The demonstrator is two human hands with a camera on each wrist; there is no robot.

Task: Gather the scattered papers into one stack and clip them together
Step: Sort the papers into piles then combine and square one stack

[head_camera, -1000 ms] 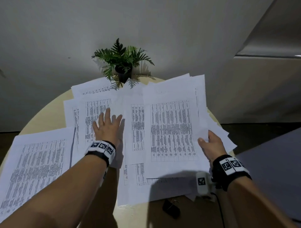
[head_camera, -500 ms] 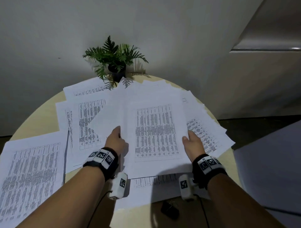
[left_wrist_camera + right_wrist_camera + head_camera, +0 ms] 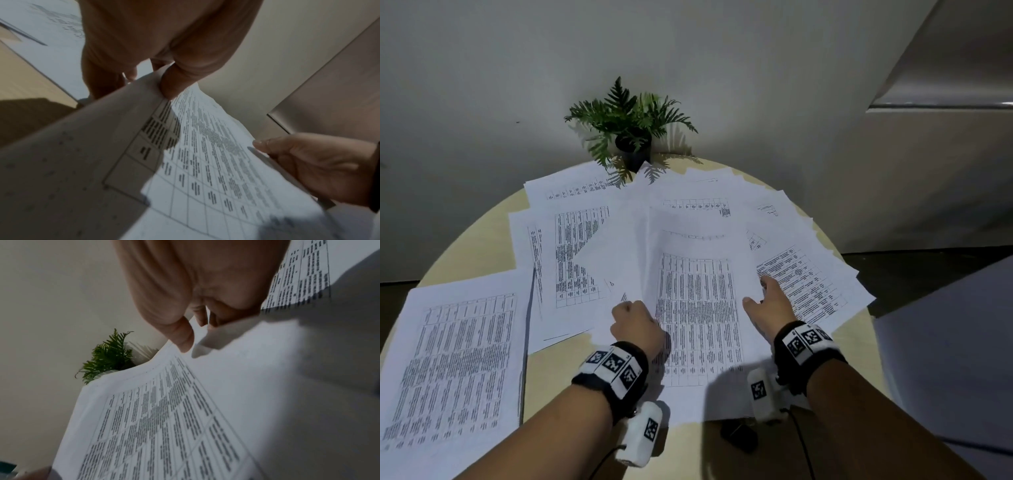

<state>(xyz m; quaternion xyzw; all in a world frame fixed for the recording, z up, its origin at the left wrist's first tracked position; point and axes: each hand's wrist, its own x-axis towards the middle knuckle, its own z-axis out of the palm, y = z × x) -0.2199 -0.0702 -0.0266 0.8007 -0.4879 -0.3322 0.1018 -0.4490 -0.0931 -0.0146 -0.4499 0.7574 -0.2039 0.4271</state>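
Observation:
Printed white sheets lie scattered over a round beige table (image 3: pixel 479 246). My left hand (image 3: pixel 635 322) pinches the left edge of the middle sheets (image 3: pixel 698 308), with the thumb (image 3: pixel 170 86) on top. At their right edge my right hand (image 3: pixel 767 305) holds them, thumb (image 3: pixel 183 340) on the printed face and fingers behind. These sheets bow upward between the hands. More sheets lie at the left front (image 3: pixel 455 359), at the left back (image 3: pixel 571 253) and fanned out to the right (image 3: pixel 808 284). A black binder clip (image 3: pixel 739 437) sits by the table's near edge, below my right wrist.
A small potted fern (image 3: pixel 630 123) stands at the back of the table against a pale wall. A grey flat surface (image 3: pixel 945 359) lies low on the right beyond the table edge. A pale cabinet fills the upper right.
My left hand left the left-hand sheets, where it lay flat, and took the left edge of the middle sheets. Both hands now hold them, and they have bowed upward.

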